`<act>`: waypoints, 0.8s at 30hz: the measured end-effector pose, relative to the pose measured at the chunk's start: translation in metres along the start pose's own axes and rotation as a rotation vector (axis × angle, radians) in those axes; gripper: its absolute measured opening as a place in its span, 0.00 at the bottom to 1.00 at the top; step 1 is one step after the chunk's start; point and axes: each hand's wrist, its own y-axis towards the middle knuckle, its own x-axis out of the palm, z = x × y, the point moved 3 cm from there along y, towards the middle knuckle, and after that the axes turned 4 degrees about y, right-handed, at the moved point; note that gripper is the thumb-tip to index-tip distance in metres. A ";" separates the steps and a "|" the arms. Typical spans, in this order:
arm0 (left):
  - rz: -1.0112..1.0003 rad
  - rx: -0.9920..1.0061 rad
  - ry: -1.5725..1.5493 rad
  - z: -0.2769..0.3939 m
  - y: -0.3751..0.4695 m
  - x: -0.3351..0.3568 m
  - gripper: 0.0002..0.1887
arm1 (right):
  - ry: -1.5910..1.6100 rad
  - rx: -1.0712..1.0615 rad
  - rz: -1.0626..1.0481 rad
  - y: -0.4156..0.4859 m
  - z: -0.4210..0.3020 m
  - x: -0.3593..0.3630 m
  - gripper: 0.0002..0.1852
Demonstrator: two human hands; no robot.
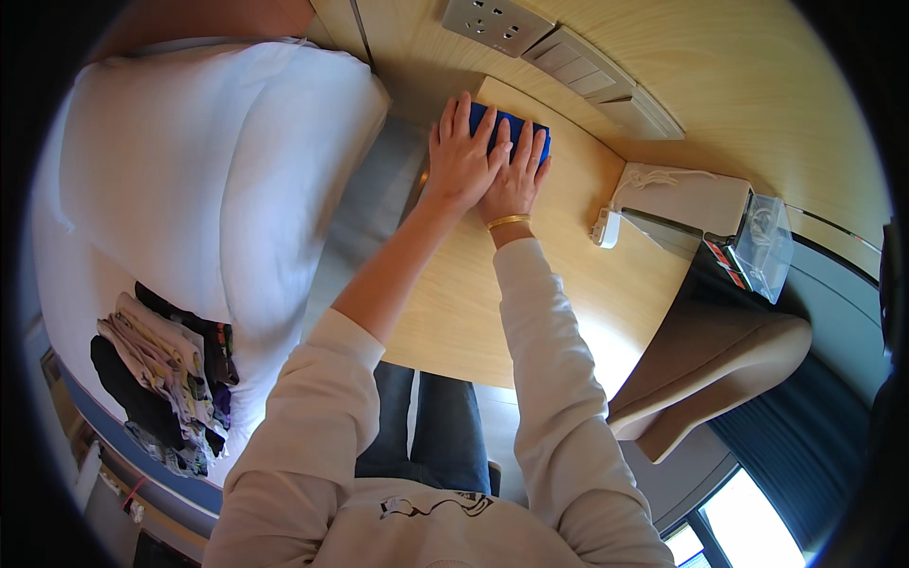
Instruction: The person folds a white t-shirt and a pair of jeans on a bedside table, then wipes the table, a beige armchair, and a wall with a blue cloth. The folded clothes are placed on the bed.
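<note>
A folded piece of blue cloth (514, 130) lies on the far left end of the wooden desk (454, 305). Both palms face down over it. My left hand (461, 153) rests flat on its left side with spread fingers, some tips reaching the cloth's far edge. My right hand (517, 170), with a gold bracelet (508, 221) at the wrist, presses on the middle and right side, fingers also apart. The hands meet and overlap at the thumbs. Much of the cloth is hidden beneath them.
A bed with a white quilt (156, 170) stands at left, bearing a pile of folded clothes (163, 376). Along the wall run power sockets (497, 27) and switches (575, 67). A white charger (606, 227), a white box (685, 192) and a brown chair (731, 362) are at right.
</note>
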 end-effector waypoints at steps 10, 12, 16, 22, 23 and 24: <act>-0.110 -0.155 -0.071 0.002 -0.117 -0.060 0.26 | 0.108 -0.015 -0.168 -0.114 -0.045 -0.027 0.26; -0.077 -0.181 -0.148 -0.003 -0.080 -0.040 0.27 | 0.097 -0.022 -0.099 -0.076 -0.035 -0.019 0.25; -0.051 -0.272 -0.293 -0.018 0.005 -0.001 0.28 | 0.040 -0.031 0.084 0.009 -0.018 0.000 0.26; -0.016 -0.216 -0.441 -0.033 -0.034 -0.008 0.24 | 0.046 -0.004 0.018 -0.029 -0.035 -0.003 0.26; -0.051 -0.227 -0.380 -0.030 -0.064 -0.018 0.24 | 0.073 0.011 -0.016 -0.056 -0.043 -0.008 0.26; -0.057 -0.231 -0.378 -0.028 -0.096 -0.032 0.25 | 0.074 0.004 -0.073 -0.088 -0.050 -0.015 0.26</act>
